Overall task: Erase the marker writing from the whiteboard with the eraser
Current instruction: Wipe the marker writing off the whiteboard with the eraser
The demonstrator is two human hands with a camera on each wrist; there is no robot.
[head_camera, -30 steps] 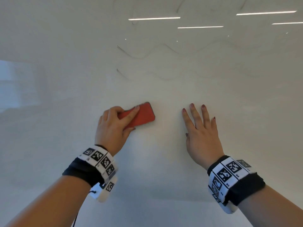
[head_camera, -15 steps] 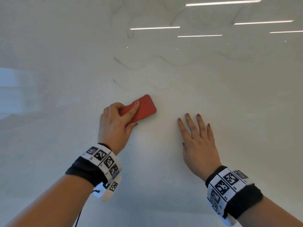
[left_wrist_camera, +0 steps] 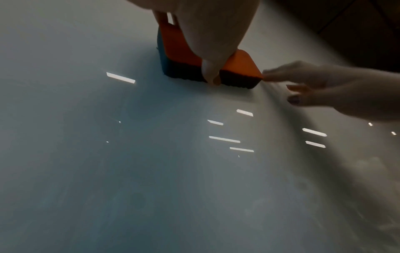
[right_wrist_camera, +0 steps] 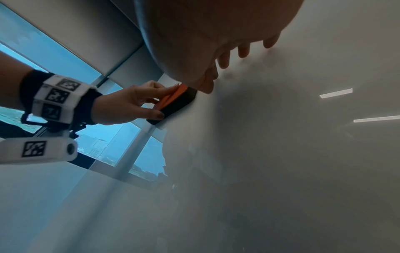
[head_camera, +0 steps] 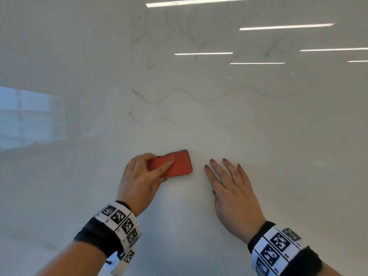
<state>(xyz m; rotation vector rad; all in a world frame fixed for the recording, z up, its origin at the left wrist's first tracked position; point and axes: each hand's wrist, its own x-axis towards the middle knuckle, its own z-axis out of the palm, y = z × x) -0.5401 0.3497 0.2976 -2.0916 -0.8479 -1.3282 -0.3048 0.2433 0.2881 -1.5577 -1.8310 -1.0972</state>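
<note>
A red eraser [head_camera: 175, 163] with a dark felt base lies flat against the glossy whiteboard [head_camera: 278, 148], gripped by my left hand [head_camera: 142, 176] with the forefinger along its back and the thumb on its lower edge. In the left wrist view the eraser [left_wrist_camera: 188, 56] shows orange over black felt. My right hand [head_camera: 233, 188] rests flat on the board just right of the eraser, fingers spread. Faint wavy marker lines [head_camera: 191, 96] run above the eraser, and looping scribbles [head_camera: 179, 30] sit higher up. In the right wrist view the eraser [right_wrist_camera: 177, 102] is seen edge-on.
Ceiling light strips [head_camera: 203, 53] and a window [head_camera: 27, 116] reflect in the board's surface. A real window [right_wrist_camera: 103, 145] lies beyond the board's left edge in the right wrist view.
The view has tilted up, showing more scribbles at the top. Both hands sit lower in the frame, and the eraser has turned closer to level.
</note>
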